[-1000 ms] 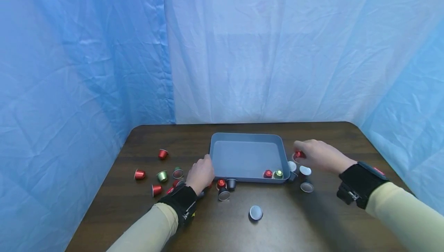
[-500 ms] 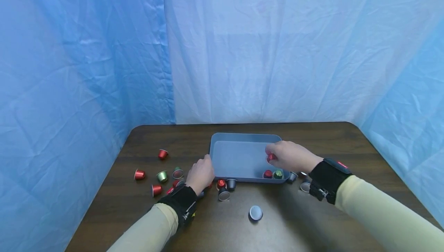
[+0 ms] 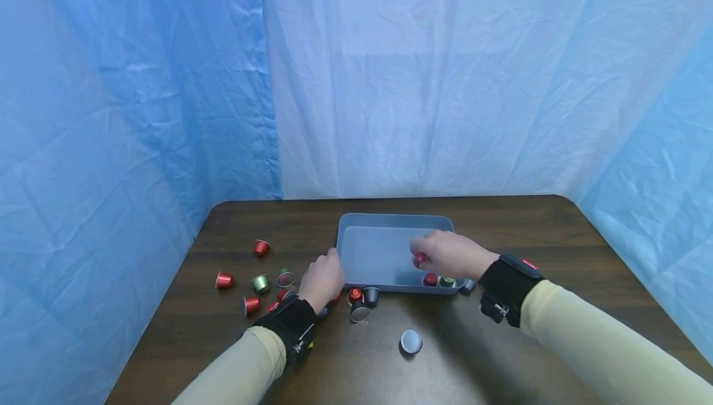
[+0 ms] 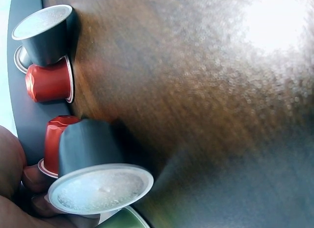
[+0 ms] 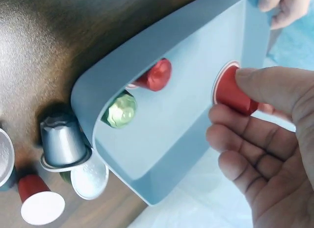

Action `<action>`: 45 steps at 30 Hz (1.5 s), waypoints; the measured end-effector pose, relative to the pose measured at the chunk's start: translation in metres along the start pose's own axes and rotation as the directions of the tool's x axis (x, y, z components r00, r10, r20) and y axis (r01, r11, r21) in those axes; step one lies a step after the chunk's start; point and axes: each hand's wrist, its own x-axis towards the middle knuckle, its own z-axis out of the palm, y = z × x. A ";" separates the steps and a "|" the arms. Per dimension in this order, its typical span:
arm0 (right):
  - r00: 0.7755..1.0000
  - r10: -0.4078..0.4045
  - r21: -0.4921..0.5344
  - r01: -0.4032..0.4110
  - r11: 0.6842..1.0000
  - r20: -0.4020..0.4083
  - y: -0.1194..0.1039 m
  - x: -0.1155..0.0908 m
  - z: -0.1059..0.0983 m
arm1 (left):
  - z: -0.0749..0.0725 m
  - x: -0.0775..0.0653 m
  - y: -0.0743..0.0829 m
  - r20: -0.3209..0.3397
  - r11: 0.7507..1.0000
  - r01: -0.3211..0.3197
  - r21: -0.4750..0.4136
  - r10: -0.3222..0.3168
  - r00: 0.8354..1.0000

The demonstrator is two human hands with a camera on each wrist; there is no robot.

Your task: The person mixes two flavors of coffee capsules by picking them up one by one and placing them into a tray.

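Observation:
A red coffee capsule (image 5: 233,90) is pinched between the thumb and fingers of my right hand (image 3: 453,255), over the blue-grey tray (image 3: 384,247). Below that hand, a second red capsule (image 5: 157,75) and a green capsule (image 5: 121,110) stand along the tray's near wall in its right corner. My left hand (image 3: 323,281) grips the tray's left edge, its fingers curled there. Close by the left fingers in the left wrist view are a dark capsule (image 4: 91,147) and a red capsule (image 4: 54,139) behind it.
Several red and green capsules lie left of the tray, among them a green one (image 3: 260,283). A white-lidded capsule (image 3: 411,342) sits in front. Dark capsules (image 3: 359,313) crowd the tray's near wall, and a silver-grey one (image 5: 63,142) stands off its right corner. Blue sheets (image 3: 356,83) hang around the table.
My right hand has carried the red capsule from the tray's right side leftward over the tray. The left hand has stayed at the tray's left edge.

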 end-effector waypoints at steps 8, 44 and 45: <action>0.998 -0.059 0.027 0.058 0.998 0.014 0.001 0.002 0.011 | 0.001 0.002 0.000 -0.014 1.000 -0.005 0.023 0.006 1.000; 0.979 -0.195 -0.097 0.200 0.975 0.058 0.017 0.020 0.046 | 0.001 -0.002 -0.001 -0.018 1.000 -0.001 0.006 0.001 1.000; 0.979 -0.195 -0.103 0.200 0.974 0.060 0.018 0.020 0.046 | 0.001 -0.002 -0.001 -0.018 1.000 0.000 0.006 0.000 1.000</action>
